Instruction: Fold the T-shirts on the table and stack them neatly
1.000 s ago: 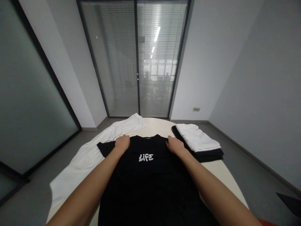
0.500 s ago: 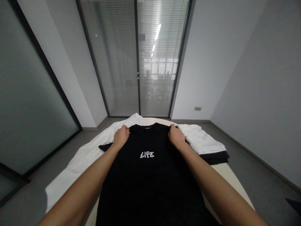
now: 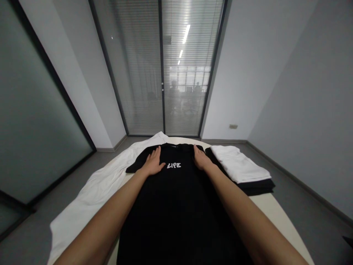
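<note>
A black T-shirt (image 3: 176, 206) with small white lettering on its chest lies spread over the table (image 3: 271, 209), its collar at the far end. My left hand (image 3: 153, 163) rests flat on the shirt near the left shoulder, fingers spread and thumb out. On the right shoulder side, my right hand (image 3: 200, 157) lies on the fabric with its fingers stretched forward. Neither hand grips the cloth. The left sleeve is laid out to the side; my right arm partly hides the right side of the shirt.
White cloth (image 3: 96, 191) is spread along the table's left side and hangs over the edge. At the right, folded white fabric (image 3: 239, 163) sits on folded black fabric (image 3: 257, 187). Behind the table stands a glass partition with blinds (image 3: 143, 92).
Both hands have let go of the shirt's shoulders and now lie on it with fingers extended. The shirt's top has settled flatter, and the stack at right has shifted slightly to the right.
</note>
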